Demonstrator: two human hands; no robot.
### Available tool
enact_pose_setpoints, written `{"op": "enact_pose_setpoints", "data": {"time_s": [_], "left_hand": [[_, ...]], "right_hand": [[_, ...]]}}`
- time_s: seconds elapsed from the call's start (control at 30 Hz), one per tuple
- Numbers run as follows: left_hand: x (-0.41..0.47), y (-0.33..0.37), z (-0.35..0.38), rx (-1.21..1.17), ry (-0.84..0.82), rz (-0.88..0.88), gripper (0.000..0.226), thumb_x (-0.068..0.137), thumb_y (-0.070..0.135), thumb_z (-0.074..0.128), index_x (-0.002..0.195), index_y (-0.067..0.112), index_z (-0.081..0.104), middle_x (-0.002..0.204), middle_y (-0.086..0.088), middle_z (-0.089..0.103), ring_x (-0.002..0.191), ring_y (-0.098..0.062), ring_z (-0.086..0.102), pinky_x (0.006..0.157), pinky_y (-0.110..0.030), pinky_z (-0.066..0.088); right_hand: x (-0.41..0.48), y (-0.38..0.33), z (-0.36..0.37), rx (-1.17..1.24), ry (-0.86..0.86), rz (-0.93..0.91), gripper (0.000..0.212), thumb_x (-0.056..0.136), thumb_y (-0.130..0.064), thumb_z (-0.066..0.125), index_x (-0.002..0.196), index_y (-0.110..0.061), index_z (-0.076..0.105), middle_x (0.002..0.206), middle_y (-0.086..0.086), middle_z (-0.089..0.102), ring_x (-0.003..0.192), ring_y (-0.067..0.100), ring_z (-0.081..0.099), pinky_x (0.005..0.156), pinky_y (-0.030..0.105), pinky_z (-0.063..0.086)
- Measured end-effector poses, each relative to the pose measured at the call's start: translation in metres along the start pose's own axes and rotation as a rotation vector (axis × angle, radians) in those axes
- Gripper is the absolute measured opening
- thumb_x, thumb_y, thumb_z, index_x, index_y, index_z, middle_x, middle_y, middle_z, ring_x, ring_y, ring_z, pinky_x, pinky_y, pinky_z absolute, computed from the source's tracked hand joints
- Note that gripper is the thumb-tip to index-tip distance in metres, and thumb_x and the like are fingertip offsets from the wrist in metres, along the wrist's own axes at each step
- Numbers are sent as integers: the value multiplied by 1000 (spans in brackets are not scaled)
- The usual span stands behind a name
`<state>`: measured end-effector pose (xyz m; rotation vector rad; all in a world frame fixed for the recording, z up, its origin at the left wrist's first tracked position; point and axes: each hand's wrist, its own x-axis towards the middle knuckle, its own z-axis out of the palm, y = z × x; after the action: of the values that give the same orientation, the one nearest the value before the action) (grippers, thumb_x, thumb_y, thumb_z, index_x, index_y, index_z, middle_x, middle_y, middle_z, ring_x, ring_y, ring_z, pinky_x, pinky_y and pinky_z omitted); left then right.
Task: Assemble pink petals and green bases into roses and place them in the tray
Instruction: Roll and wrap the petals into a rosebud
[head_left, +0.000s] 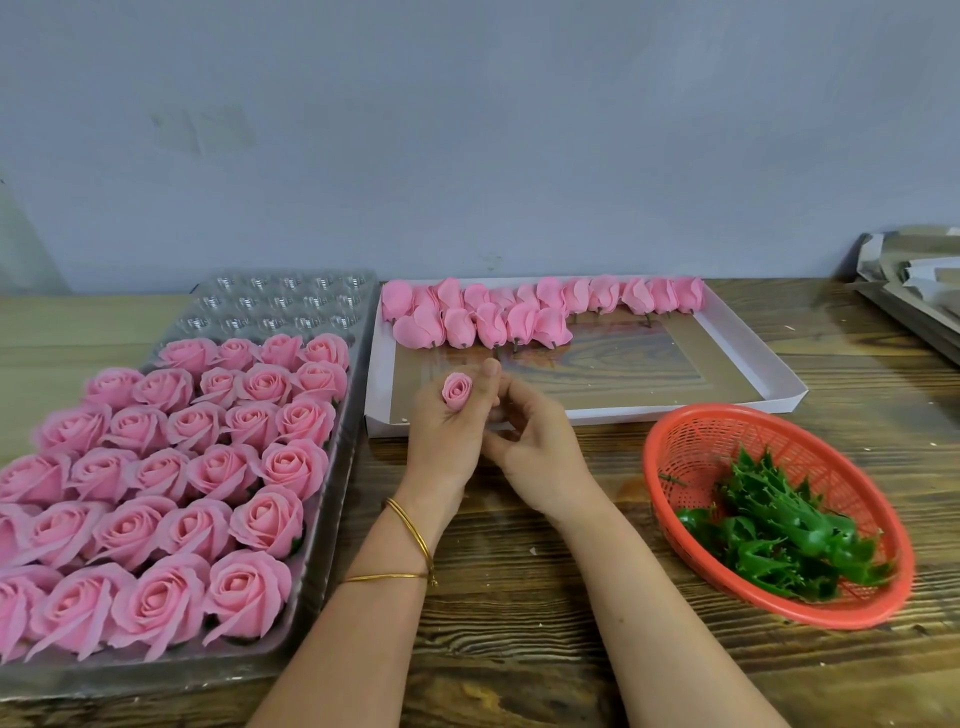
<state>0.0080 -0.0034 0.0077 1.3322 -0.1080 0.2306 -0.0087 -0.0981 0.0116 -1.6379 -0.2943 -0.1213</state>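
One small pink bud (457, 391) stands upright in my left hand (447, 441), gripped between thumb and curled fingers, over the near edge of the white box (675, 413). My right hand (540, 452) lies against the left, its fingers curled toward the bud's underside; whether they pinch anything I cannot tell. Two gold bangles (410, 535) sit on my left wrist. Along the box's far side lie rows of loose pink buds (519, 314). To the left, the clear tray (343, 467) holds finished roses (208, 467) in its near rows. To the right, near me, a red basket (675, 457) holds green bases (779, 535). All rest on the wooden table (519, 597).
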Motion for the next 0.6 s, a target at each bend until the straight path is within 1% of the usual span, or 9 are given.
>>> {"op": "enact_pose_setpoints", "data": {"time_s": [0.1, 0.17, 0.23, 0.27, 0.33, 0.4, 0.43, 0.5, 0.6], "left_hand": [[2, -2, -1, 38, -1, 23, 30, 78, 49, 68, 58, 27, 64, 63, 5, 63, 67, -9, 64, 63, -26, 54], [3, -2, -1, 30, 4, 26, 29, 77, 47, 69, 59, 25, 66, 72, -10, 67, 74, -15, 65, 69, -31, 56], [3, -1, -1, 16, 11, 17, 34, 72, 55, 70, 67, 21, 71, 81, -18, 68, 77, -18, 67, 70, -31, 56], [2, 0, -1, 14, 13, 12, 36, 72, 57, 69, 68, 22, 72, 82, -17, 69, 78, -18, 67, 69, -29, 56], [2, 1, 0, 7, 15, 10, 34, 79, 51, 66, 58, 25, 68, 77, -9, 69, 78, -18, 67, 68, -28, 56], [2, 1, 0, 12, 16, 7, 39, 85, 46, 61, 52, 26, 62, 69, -2, 67, 75, -16, 66, 68, -34, 55], [1, 2, 0, 16, 14, 6, 39, 86, 47, 60, 52, 27, 62, 63, 3, 63, 70, -13, 64, 66, -34, 55], [1, 2, 1, 12, 15, -5, 42, 87, 49, 58, 51, 26, 59, 54, 8, 53, 61, -11, 57, 63, -30, 53], [0, 1, 2, 12, 24, -34, 45, 88, 50, 57, 51, 24, 52, 57, 0, 49, 67, -22, 52, 66, -37, 51]], "right_hand": [[-1, -3, -1, -4, -43, -24, 35, 83, 16, 58, 109, -7, 64, 105, 15, 69, 98, 21, 65, 89, 28, 51], [-2, -6, -2, -32, -65, -49, 37, 84, 15, 58, 103, -16, 65, 106, 13, 66, 104, 24, 62, 95, 33, 48], [-2, -9, -2, -48, -79, -65, 40, 85, 16, 56, 97, -22, 64, 104, 12, 64, 106, 25, 60, 97, 35, 47], [-2, -9, -2, -42, -86, -64, 39, 85, 17, 56, 97, -19, 64, 104, 10, 64, 108, 26, 59, 99, 35, 47], [-2, -10, -1, -17, -85, -43, 35, 85, 17, 56, 101, -13, 66, 109, 7, 64, 114, 25, 59, 102, 35, 46], [-2, -9, -1, -14, -66, -17, 35, 83, 17, 58, 105, -8, 67, 117, 7, 65, 117, 23, 59, 103, 35, 47], [-2, -9, -1, -22, -55, -10, 35, 82, 17, 60, 107, -6, 67, 118, 8, 65, 115, 21, 61, 101, 34, 49], [-2, -9, -1, -33, -32, -9, 34, 80, 15, 63, 109, -3, 66, 109, 7, 69, 103, 18, 65, 92, 31, 53], [-2, -5, 1, -55, 14, 1, 30, 78, 11, 67, 103, -5, 63, 94, 4, 68, 92, 21, 65, 86, 32, 54]]}}
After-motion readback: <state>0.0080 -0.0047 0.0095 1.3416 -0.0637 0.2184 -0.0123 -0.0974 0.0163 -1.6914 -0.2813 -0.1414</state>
